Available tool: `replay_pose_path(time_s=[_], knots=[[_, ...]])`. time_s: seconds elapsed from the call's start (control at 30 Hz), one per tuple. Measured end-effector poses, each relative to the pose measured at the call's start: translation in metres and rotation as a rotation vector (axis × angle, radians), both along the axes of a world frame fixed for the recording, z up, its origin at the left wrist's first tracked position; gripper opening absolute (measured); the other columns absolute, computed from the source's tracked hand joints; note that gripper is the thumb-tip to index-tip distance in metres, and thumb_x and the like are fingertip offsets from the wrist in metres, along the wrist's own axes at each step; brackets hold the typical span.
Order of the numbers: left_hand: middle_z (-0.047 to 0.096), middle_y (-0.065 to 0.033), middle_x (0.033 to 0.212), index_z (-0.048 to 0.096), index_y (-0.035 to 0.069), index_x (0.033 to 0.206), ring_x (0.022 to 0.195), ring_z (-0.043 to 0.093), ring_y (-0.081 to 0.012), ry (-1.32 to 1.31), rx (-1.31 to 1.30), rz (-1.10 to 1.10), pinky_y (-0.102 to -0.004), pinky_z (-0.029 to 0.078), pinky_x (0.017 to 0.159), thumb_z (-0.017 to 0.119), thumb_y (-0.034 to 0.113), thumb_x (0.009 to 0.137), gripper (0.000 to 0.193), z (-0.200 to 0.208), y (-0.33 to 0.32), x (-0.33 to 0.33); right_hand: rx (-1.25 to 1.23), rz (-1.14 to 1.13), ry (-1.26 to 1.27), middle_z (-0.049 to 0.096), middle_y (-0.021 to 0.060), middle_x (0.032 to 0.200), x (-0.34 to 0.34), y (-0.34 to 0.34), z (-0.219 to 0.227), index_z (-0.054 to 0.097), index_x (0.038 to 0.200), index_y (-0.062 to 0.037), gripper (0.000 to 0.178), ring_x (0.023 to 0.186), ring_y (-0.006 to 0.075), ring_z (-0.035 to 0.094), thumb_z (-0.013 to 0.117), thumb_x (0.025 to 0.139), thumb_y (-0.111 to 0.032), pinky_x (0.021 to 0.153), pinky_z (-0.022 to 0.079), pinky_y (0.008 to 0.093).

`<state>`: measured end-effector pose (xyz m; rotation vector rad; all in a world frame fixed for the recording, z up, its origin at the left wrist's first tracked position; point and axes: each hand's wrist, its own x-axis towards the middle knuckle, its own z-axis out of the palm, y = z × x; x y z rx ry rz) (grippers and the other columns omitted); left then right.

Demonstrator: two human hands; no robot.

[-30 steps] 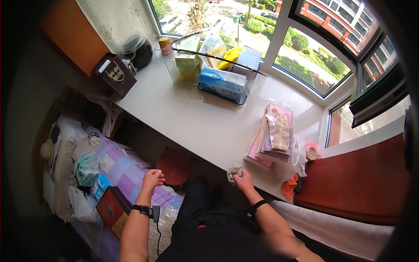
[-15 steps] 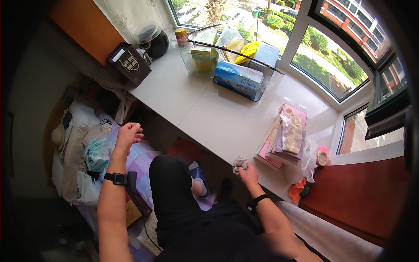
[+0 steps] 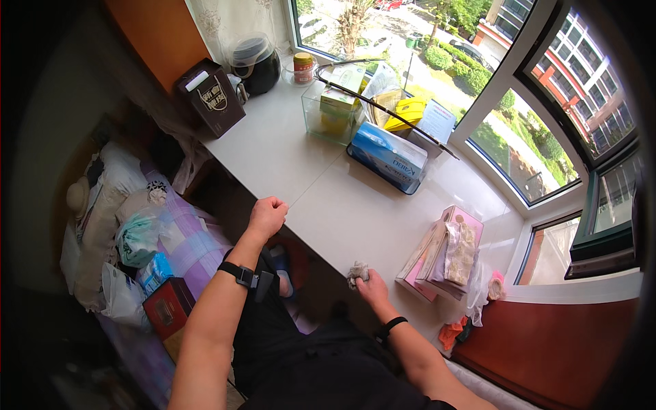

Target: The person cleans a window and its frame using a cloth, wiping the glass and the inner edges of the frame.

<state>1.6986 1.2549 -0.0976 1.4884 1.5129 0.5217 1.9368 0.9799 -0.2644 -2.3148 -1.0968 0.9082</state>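
L hand rose, fisted | R hand grips rag @ sill edge

I'm in a home, in a bedroom by a bay window. A white stone counter runs under the panes, cluttered with a tissue box, a glass tank and a jar; a bed piled with bags lies below, and apartment blocks show outside.
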Motion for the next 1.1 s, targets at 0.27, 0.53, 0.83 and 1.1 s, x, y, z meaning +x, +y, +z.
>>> replay_pose_path(time_s=[0.27,0.53,0.83,1.1], knots=[[0.075,-0.0162,0.086,0.074,0.001,0.096,0.078,0.074,-0.0271,0.331,0.094,-0.129,-0.0392,0.058,0.078,0.068,0.026,0.091,0.026,-0.061,0.05,-0.023,-0.064,0.077,-0.097,0.068,0.023,0.115,-0.013,0.095,0.006,0.059,0.116,-0.0057,0.044,0.106,0.0437,0.066,0.066,0.092,-0.042,0.088,0.053,0.0521],[0.076,-0.017,0.099,0.073,0.005,0.102,0.097,0.072,-0.0352,0.196,-0.287,-0.156,-0.0444,0.056,0.09,0.066,0.034,0.095,0.031,-0.055,0.108,-0.008,-0.619,0.153,-0.184,0.062,0.0237,0.125,-0.017,0.162,-0.011,0.044,0.124,-0.0076,0.044,0.11,0.045,0.067,0.07,0.093,-0.023,0.089,0.055,0.0534],[0.072,-0.0107,0.083,0.069,0.0,0.1,0.07,0.07,-0.0192,0.065,-0.413,0.025,-0.035,0.056,0.068,0.067,0.021,0.096,0.022,-0.087,0.08,-0.03,-0.856,0.208,-0.18,0.065,0.0213,0.128,-0.025,0.212,0.016,0.046,0.128,-0.0056,0.046,0.117,0.0407,0.067,0.07,0.091,-0.018,0.094,0.055,0.0487],[0.07,-0.0087,0.086,0.067,0.0,0.104,0.067,0.066,-0.0135,-0.052,-0.438,0.142,-0.0285,0.056,0.062,0.063,0.013,0.1,0.014,0.05,0.155,-0.161,-0.784,0.251,0.076,0.076,0.0132,0.116,-0.042,0.386,0.11,0.061,0.123,-0.0084,0.046,0.112,0.0302,0.072,0.073,0.088,-0.035,0.091,0.057,0.0427]])
